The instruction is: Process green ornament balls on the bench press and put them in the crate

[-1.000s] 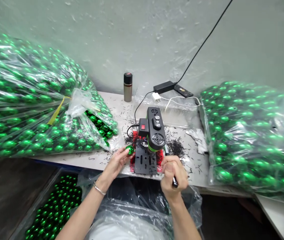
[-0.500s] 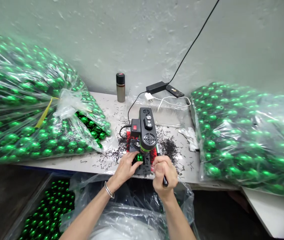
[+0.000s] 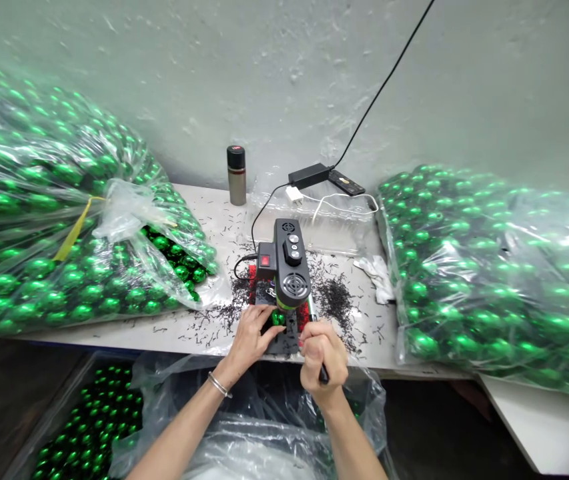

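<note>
The left hand (image 3: 254, 335) pinches 1 shiny green bauble (image 3: 277, 318) between thumb and fingers, at the near end of the black drill press (image 3: 291, 261), just under its head. The right hand (image 3: 323, 357) is closed in a fist around the black-gripped lever (image 3: 323, 375). Farther back stand a white plug adapter (image 3: 294, 195), a black power brick (image 3: 309, 175) and 1 capped bottle (image 3: 237, 175).

No word, brand or number legible. Marks noted, too small to read: red on bottle cap (image 3: 235, 157), beyond and left of the right hand's (image 3: 324, 363) grip on the lever (image 3: 311, 307); gold on black slab (image 3: 347, 182), beyond the grip; pale on machine (image 3: 291, 260) buttons, just beyond and left.
</note>
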### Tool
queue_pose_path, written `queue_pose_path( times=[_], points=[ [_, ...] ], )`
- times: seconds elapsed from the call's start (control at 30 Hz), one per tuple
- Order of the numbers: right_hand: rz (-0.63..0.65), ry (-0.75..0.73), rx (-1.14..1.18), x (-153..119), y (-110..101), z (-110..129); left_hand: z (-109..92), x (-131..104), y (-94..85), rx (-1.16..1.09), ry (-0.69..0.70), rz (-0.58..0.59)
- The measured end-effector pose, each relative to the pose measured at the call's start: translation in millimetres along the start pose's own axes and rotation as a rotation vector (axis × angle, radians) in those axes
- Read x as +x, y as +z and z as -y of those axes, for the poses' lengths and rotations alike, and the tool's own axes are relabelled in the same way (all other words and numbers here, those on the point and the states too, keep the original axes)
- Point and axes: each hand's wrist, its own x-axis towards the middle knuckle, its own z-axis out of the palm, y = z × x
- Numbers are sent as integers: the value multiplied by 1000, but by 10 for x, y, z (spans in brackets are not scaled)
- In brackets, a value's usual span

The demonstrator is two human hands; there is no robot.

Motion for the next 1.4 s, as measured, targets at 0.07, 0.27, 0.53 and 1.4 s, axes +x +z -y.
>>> queue_pose_path(
  times=[0.07,0.27,0.53,1.4],
  points=[
    [2,-59,-25,-92,31,-77,22,-16,15,-13,9,-10],
    [-84,-128,-70,-352,178,-287,25,-23,33,-23,6,-18],
    [-18,-183,-90,-372,213,-350,36,-19,54,-32,8,-15],
    [-97,155,42,151,13,103,763,742,-1071,409,-351,71]
  ],
)
